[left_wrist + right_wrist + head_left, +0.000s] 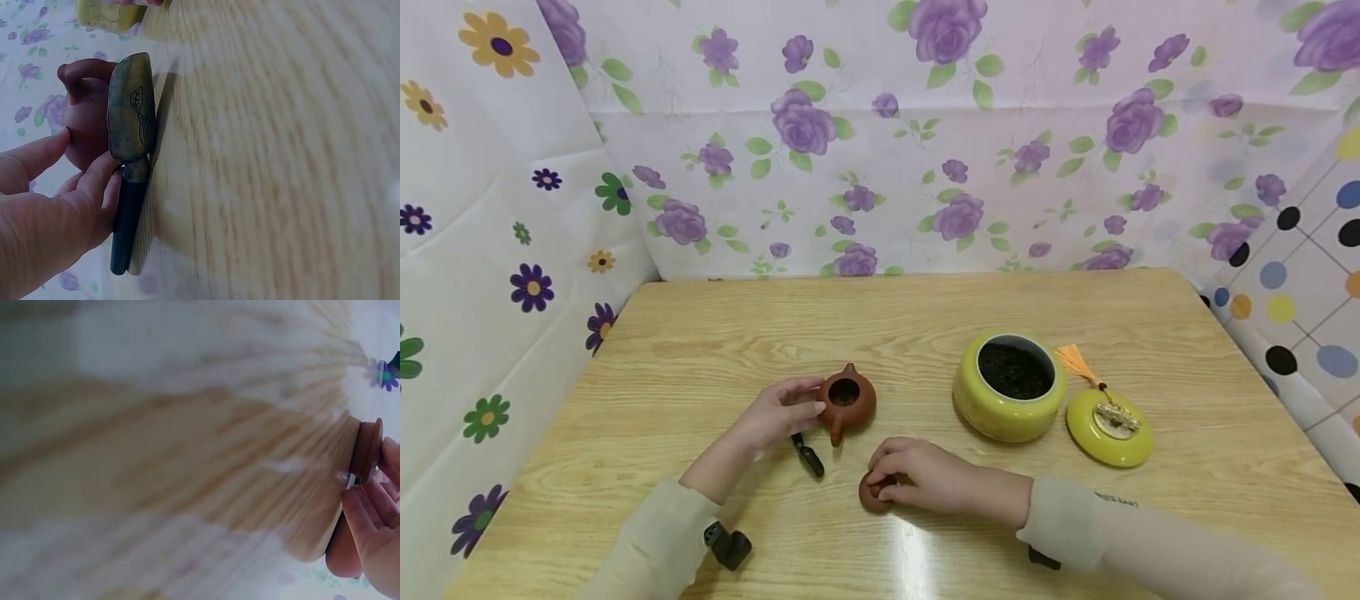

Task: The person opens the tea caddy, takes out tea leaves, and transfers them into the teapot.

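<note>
In the head view my left hand (pixel 775 414) grips the side of a brown clay teapot (pixel 860 404), thumb near its handle. The teapot's top opening is uncovered. A tea scoop (pixel 131 106) with a dark handle and a leaf carved on its blade lies beside the left hand and the teapot. With its fingertips my right hand (pixel 928 475) pinches the small brown teapot lid (pixel 871 497) by its top. That lid is at or close to the tabletop; whether it touches cannot be told. The right wrist view shows the lid (pixel 365 450) at its right edge.
A round yellow jar (pixel 1000 417) holding dark loose contents stands uncovered to the right. Beside it lies its yellow lid (pixel 1108 446) with a gold ornament and an orange tassel (pixel 1077 363). The wooden table (pixel 737 321) meets flowered cloths at the back and left.
</note>
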Tool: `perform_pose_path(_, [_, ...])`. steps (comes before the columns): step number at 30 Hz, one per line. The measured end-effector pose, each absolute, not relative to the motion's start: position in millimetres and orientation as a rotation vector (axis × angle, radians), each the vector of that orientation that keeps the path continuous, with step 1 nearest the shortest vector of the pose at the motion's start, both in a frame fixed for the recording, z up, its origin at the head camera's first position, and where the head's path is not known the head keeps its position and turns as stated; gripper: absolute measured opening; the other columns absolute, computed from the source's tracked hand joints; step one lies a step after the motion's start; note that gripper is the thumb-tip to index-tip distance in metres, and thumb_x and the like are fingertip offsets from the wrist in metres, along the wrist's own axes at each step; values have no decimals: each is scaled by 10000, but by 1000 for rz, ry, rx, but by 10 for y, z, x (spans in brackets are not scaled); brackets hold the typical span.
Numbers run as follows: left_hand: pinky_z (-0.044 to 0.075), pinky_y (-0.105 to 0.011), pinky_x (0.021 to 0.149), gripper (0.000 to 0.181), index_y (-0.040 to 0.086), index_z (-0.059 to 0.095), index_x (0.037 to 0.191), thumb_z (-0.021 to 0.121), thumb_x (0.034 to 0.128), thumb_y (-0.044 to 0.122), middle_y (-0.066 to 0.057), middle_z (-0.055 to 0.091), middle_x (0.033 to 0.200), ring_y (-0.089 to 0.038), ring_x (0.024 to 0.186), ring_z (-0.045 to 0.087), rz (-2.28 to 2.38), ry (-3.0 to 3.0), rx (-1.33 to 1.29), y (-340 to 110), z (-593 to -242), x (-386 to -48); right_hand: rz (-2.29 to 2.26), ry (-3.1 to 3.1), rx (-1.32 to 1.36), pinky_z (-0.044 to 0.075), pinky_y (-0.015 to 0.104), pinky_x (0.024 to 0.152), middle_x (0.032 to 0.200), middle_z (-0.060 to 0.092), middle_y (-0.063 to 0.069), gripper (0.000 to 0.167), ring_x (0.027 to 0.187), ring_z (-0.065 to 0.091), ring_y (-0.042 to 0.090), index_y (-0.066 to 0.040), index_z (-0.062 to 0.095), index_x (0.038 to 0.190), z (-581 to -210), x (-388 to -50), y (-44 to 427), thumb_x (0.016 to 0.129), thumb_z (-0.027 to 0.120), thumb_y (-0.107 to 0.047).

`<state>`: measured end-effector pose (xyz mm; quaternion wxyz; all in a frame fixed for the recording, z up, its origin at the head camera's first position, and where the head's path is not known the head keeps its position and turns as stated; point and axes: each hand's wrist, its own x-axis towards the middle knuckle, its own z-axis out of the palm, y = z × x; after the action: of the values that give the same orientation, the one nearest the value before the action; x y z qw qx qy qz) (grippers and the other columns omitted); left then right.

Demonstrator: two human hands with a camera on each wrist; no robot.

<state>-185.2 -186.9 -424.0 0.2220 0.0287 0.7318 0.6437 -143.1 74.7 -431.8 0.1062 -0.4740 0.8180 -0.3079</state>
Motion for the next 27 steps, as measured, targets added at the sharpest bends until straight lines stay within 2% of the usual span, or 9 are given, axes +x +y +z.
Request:
perform_pose_path(15, [499, -392, 979, 543, -47, 337, 1436, 553, 945, 38, -295, 400, 1394, -208, 1124, 563, 1806, 1997, 49, -1866, -4231, -1851, -1004, 2479, -1346, 520, 226, 880, 1067, 641, 39, 121, 1001, 606, 128, -93, 717, 995, -4257, -1498, 840, 889, 673, -135])
perform_pose_path(27, [486, -409, 993, 541, -43, 336, 1436, 554, 947, 34, -300, 380, 1414, -250, 1163, 550, 1808, 1984, 62, -1872, -4229, -1857, -1056, 2535, -1248, 542, 260, 820, 1089, 627, 75, 156, 987, 612, 183, -75, 709, 1040, -4125, -1585, 870, 895, 658, -104])
